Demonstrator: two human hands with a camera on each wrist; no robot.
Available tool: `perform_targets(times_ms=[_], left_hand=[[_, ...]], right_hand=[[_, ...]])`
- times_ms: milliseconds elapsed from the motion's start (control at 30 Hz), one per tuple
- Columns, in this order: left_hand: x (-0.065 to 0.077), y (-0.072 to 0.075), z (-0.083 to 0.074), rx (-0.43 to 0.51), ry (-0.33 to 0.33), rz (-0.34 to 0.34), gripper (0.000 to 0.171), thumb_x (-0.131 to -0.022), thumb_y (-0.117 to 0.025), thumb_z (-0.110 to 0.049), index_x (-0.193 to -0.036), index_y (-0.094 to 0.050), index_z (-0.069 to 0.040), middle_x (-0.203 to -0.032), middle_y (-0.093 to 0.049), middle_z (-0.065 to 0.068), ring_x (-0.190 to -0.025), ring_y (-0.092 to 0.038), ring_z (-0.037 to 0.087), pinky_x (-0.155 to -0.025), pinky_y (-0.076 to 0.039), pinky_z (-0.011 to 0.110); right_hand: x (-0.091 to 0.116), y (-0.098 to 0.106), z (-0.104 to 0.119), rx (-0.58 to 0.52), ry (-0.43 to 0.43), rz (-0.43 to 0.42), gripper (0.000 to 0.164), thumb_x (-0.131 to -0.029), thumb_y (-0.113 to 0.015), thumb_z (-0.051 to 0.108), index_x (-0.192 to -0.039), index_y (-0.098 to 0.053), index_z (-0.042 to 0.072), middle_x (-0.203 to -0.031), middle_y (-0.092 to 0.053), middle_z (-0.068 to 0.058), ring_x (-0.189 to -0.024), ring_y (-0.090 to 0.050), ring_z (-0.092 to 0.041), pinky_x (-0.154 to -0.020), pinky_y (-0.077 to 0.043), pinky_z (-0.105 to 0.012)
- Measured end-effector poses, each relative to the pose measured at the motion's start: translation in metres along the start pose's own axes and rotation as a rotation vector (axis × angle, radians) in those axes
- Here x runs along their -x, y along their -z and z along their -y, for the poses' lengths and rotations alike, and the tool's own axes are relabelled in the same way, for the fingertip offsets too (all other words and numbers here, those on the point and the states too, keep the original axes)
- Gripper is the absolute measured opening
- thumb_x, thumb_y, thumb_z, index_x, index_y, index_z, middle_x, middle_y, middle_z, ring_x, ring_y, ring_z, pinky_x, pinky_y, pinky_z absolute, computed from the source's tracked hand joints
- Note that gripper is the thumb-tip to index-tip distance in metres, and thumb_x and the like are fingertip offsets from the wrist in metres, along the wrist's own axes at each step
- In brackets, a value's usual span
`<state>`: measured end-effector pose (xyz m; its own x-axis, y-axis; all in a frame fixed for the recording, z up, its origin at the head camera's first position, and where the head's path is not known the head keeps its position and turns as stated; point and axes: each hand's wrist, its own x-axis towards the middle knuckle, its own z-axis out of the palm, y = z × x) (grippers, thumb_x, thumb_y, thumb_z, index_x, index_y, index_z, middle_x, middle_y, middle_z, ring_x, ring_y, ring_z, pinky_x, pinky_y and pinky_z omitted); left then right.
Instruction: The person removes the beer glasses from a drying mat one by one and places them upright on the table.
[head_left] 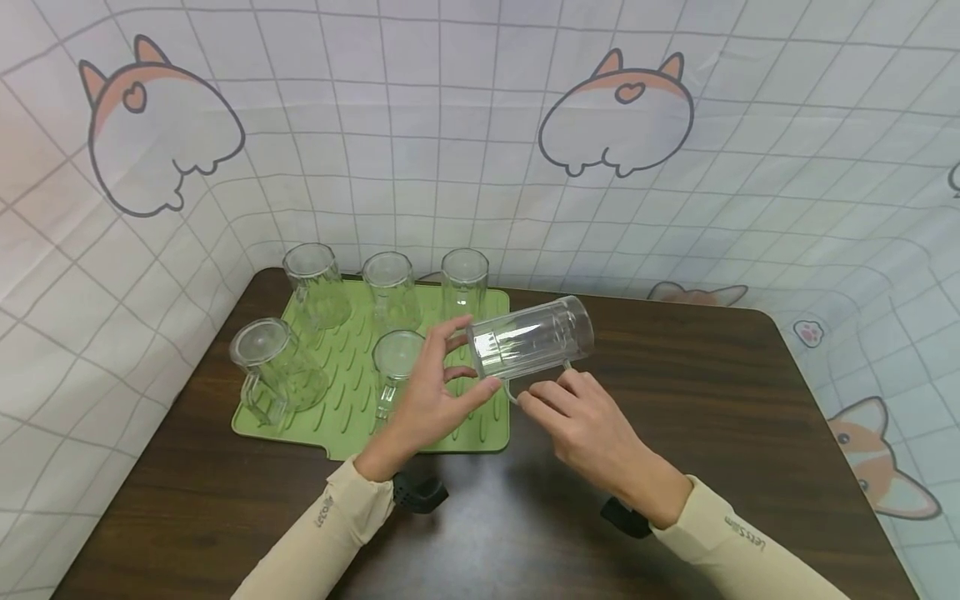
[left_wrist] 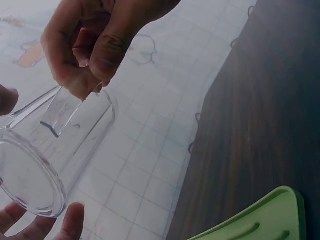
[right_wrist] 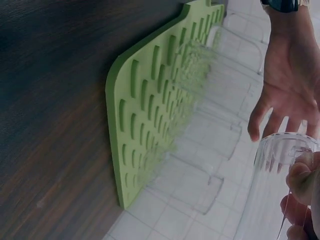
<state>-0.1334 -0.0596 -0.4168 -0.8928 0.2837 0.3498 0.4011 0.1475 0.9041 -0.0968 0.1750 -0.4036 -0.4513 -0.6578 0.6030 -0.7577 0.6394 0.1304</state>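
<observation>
A clear glass mug [head_left: 528, 340] is held above the table, tilted nearly on its side. My right hand [head_left: 588, 425] grips its handle, and the fingers curl round that handle in the left wrist view. My left hand [head_left: 438, 387] is spread at the mug's other side, thumb and fingers apart beside its left end. Seen from the right wrist, the left palm [right_wrist: 295, 75] faces the mug with the fingers extended just behind the glass. Below and left lies a green drying mat [head_left: 345, 417]; the left hand partly covers a mug [head_left: 397, 354] standing there.
Several more glass mugs stand on the mat, among them one at the front left [head_left: 277, 367] and one at the back right [head_left: 465, 279]. The dark wooden table [head_left: 697, 392] extends to the right. A white grid-patterned cloth [head_left: 450, 125] with cartoon animals surrounds it.
</observation>
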Motion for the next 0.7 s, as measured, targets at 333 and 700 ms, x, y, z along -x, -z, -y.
perform_targets(times_ms=[333, 700], left_hand=[[-0.0009, -0.0057, 0.0056, 0.136, 0.046, -0.042, 0.07, -0.09, -0.078, -0.007, -0.15, -0.041, -0.015, -0.159, -0.038, 0.01, -0.143, -0.049, 0.034, -0.095, -0.062, 0.033], [-0.0021, -0.0041, 0.0097, 0.177, 0.06, -0.042, 0.067, -0.087, -0.079, -0.001, -0.143, -0.044, -0.009, -0.154, -0.044, 0.013, -0.138, -0.053, 0.036, -0.093, -0.063, 0.032]], right_hand=[[0.0022, -0.0016, 0.0017, -0.008, 0.005, 0.014, 0.03, -0.091, -0.059, -0.008, -0.109, -0.075, 0.011, -0.101, -0.074, 0.0, -0.078, -0.052, -0.018, -0.066, -0.044, -0.03], [0.0056, -0.0035, 0.0019, -0.021, 0.006, 0.01, 0.031, -0.089, -0.063, -0.008, -0.111, -0.075, 0.011, -0.101, -0.073, 0.001, -0.081, -0.055, -0.019, -0.068, -0.046, -0.03]])
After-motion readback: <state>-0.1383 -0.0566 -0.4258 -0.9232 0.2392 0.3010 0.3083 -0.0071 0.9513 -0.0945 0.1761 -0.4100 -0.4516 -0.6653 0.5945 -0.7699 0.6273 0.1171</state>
